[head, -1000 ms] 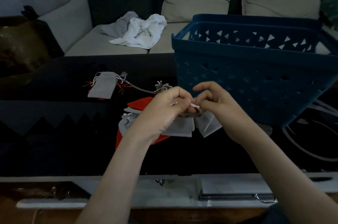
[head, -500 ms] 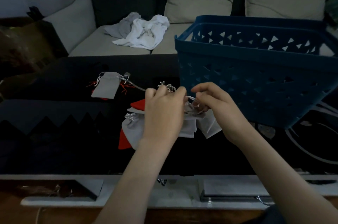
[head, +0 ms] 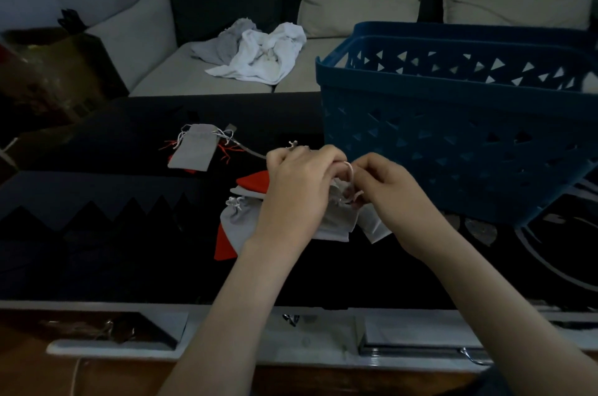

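Observation:
My left hand (head: 296, 191) grips the gathered top of a small grey drawstring pouch (head: 335, 222), held just above the dark table. My right hand (head: 386, 198) pinches that pouch's pale drawstring loop (head: 348, 170) beside my left fingers. Under my hands lie more grey pouches (head: 238, 222) and red pouches (head: 255, 181) in a loose pile. Another grey pouch (head: 194, 149) lies flat further left on the table, with red cords showing beneath it.
A large blue plastic basket (head: 453, 136) with triangular holes stands right of my hands. Behind the black table (head: 97, 233) is a grey sofa with crumpled white and grey cloths (head: 259, 52) on its seat. A dark box (head: 48, 72) stands at the far left.
My left hand has rolled over, knuckles up, on the pouch top. The drawstring now stands up as a loop between both hands. The view shifted slightly.

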Motion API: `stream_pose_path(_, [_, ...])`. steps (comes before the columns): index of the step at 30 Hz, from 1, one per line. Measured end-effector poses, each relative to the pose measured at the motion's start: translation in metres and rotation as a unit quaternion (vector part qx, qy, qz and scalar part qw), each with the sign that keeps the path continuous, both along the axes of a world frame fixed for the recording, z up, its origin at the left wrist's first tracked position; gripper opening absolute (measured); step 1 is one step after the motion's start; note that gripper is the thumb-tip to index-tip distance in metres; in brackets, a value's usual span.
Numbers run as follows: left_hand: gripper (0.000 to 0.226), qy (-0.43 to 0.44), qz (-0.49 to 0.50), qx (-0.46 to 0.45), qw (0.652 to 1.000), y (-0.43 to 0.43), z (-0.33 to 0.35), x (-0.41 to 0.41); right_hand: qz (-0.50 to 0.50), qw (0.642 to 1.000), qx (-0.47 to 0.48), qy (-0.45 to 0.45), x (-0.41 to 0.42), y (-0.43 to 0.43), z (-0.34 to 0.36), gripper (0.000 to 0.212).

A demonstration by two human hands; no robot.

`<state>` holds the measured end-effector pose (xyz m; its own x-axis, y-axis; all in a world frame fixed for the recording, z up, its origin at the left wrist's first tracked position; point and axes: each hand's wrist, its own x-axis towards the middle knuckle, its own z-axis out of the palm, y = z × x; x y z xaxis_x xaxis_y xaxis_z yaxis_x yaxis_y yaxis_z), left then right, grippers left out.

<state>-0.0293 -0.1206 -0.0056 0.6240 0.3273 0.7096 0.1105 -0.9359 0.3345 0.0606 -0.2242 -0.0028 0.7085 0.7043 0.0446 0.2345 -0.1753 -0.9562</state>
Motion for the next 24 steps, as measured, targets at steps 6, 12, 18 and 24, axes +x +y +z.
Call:
stream_pose_path(6, [0.026, -0.033, 0.057, 0.006, 0.998, -0.005, 0.003, -0.002, -0.117, 0.967, 0.205, 0.097, 0.004, -0.004, 0.008, 0.033])
stream_pose_path(12, [0.022, 0.05, 0.094, -0.132, 0.986, 0.001, 0.004, -0.016, -0.097, 0.845, 0.4, 0.341, 0.014, -0.013, 0.023, 0.041])
stream_pose_path(18, [0.024, 0.079, 0.122, -0.155, 0.977, 0.007, 0.005, -0.023, -0.047, 0.878, 0.352, 0.322, 0.013, -0.013, 0.026, 0.051])
stream_pose_path(24, [0.027, 0.076, 0.115, -0.211, 0.968, 0.011, 0.008, -0.024, 0.0, 0.925, 0.314, 0.213, 0.006, -0.014, 0.023, 0.045])
